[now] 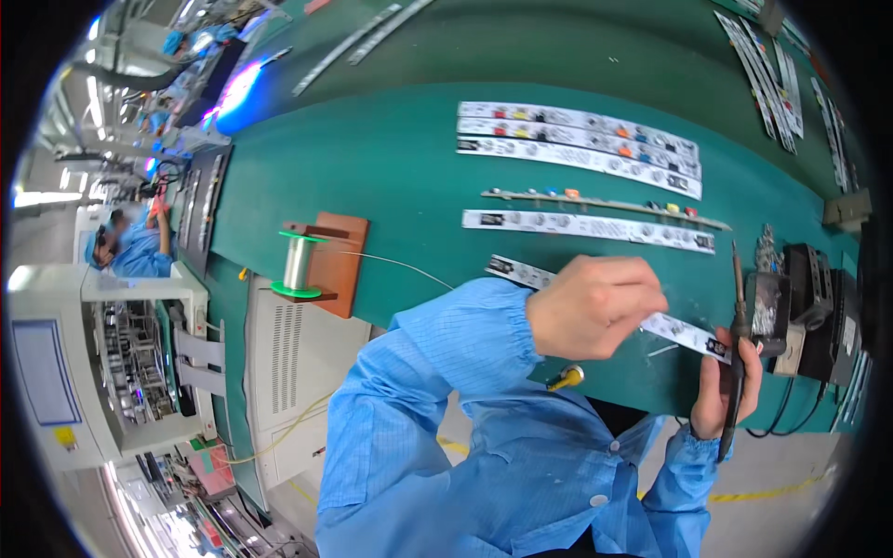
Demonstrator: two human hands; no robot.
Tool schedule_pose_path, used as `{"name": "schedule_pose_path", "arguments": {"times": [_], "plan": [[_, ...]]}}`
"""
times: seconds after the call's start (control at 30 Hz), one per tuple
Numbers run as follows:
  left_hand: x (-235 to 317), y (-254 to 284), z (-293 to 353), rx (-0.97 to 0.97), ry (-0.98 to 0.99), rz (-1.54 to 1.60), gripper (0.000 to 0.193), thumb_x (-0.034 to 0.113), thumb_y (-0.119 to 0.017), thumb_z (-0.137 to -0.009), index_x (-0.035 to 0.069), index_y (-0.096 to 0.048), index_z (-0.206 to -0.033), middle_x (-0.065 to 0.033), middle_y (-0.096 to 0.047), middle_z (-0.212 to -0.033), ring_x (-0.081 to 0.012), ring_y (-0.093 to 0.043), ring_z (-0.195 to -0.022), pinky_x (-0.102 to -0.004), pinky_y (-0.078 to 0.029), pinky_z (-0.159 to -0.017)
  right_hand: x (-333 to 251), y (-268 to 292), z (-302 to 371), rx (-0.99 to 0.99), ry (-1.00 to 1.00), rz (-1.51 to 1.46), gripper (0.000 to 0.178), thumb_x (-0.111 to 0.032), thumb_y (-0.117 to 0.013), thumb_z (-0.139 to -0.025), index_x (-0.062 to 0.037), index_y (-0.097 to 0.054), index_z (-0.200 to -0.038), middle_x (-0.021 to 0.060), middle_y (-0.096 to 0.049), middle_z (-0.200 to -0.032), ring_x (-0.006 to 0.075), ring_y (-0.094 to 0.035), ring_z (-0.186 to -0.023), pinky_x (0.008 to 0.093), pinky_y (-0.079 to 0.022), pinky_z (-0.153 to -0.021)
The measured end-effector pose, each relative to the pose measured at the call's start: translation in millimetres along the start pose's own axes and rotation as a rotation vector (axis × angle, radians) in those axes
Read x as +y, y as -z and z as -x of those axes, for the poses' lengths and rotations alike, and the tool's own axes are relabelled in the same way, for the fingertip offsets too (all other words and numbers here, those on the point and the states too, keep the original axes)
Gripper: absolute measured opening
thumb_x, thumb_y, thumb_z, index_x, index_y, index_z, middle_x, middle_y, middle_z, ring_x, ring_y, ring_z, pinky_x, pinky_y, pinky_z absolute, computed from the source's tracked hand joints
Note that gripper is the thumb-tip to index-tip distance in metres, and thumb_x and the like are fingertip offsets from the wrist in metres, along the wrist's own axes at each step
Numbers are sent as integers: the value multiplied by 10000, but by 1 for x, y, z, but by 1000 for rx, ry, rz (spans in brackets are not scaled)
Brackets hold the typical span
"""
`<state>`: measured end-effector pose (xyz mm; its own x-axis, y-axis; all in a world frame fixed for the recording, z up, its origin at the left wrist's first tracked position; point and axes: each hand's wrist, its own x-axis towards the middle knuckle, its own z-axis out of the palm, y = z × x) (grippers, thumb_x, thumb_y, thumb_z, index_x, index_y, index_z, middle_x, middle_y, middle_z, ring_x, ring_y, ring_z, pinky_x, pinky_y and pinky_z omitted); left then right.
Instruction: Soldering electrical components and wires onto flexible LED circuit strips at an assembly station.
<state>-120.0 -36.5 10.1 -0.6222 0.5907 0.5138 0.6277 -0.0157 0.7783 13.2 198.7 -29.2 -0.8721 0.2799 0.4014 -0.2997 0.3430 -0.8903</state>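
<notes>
A white circuit board strip (686, 332) lies at the near side of the green bench, crossing beneath my left hand. My left hand (600, 305) is closed in a pinch above its middle; whatever the fingertips hold is hidden. My right hand (721, 386) grips a soldering iron (738, 363), its metal tip pointing away from me, while the fingers touch the strip's right end. Solder wire (400, 261) runs from a green-flanged spool (297, 264) on a brown wooden stand (346, 237) toward my left sleeve, where it passes out of sight.
Beyond my hands lie another white strip (586, 226), a strip on its edge (605, 202) and a group of strips (577, 139) with coloured parts. At right stand a soldering station (826, 325) and a tip-cleaning holder (769, 307). A blue-clad person (139, 246) is far left.
</notes>
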Motion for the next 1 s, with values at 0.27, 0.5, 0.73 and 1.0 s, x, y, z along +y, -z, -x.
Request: {"name": "schedule_pose_path", "arguments": {"times": [0.27, 0.5, 0.73, 1.0], "plan": [[2, 5, -3, -95, 83, -137, 237, -131, -649, -719, 6, -681, -910, -128, -649, -893, -231, -644, -759, -298, -515, -632, -4, -10, -16, -95, 16, -72, 506, 119, -657, -759, 10, -498, -1227, 236, -596, -1159, 322, -615, -1073, 414, -488, -930], [-2, -2, -4, -185, 22, -169, 246, -142, -665, -693, -3, -673, -895, -123, -656, -886, -226, -630, -767, -300, -510, -637, -5, -4, -16, -124, 38, -27, 518, 102, -672, -758, 2, -499, -1235, 235, -572, -1176, 326, -627, -1049, 406, -498, -912], [0, -6, -3, -183, 8, -212, 241, -135, -674, -689, 1, -673, -887, -116, -659, -879, -225, -627, -765, -302, -506, -631, -7, -3, -16, -135, 44, -23, 497, 73, -690, -766, -3, -510, -1223, 244, -571, -1180, 325, -626, -1043, 408, -492, -914], [-1, -6, -3, -165, -4, -225, 232, -134, -674, -691, 4, -673, -877, -116, -655, -871, -220, -624, -751, -295, -501, -616, -7, -6, -16, -117, 34, -21, 498, 72, -695, -766, -8, -512, -1222, 243, -572, -1175, 322, -628, -1043, 407, -493, -909]]}}
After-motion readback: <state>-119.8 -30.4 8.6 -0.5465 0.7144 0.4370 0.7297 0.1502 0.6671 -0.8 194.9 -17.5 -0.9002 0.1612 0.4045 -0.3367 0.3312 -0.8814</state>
